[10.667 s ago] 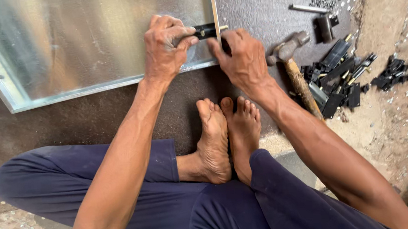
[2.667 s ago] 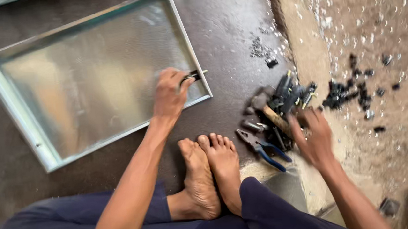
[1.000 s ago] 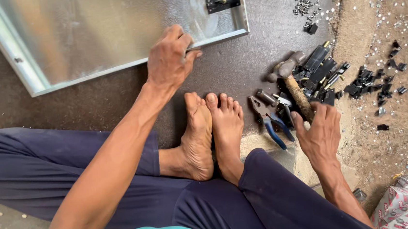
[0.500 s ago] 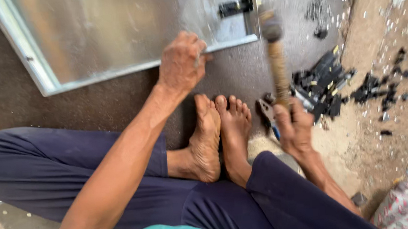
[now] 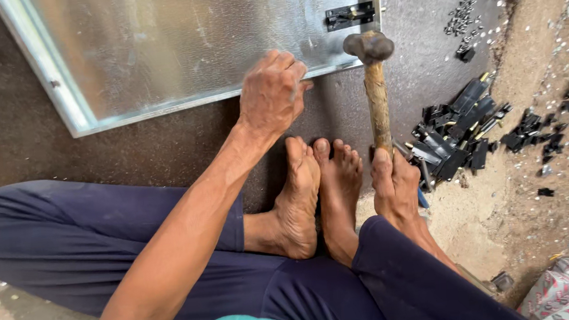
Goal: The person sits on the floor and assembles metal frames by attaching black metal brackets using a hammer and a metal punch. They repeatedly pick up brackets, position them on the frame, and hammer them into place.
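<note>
Your hammer (image 5: 375, 85) is standing nearly upright in the frame, its long wooden handle running from near to far and the dark metal head at the far end, hovering just past the near right corner of the metal sheet frame (image 5: 78, 115). The head is sitting just near of the small black latch (image 5: 350, 16) fixed to that frame's right edge.

Your right hand (image 5: 395, 188) is wrapping tight around the bottom of the handle, low by your feet (image 5: 317, 191), so it's the nearer hand to the hammer.

Your left hand (image 5: 272, 93) is curling closed at the frame's near edge, left of the hammer head, fingers bunched as if pinching something small; I can't tell what.

Off to the right, a heap of black metal parts (image 5: 455, 136) is lying on the ground.
</note>
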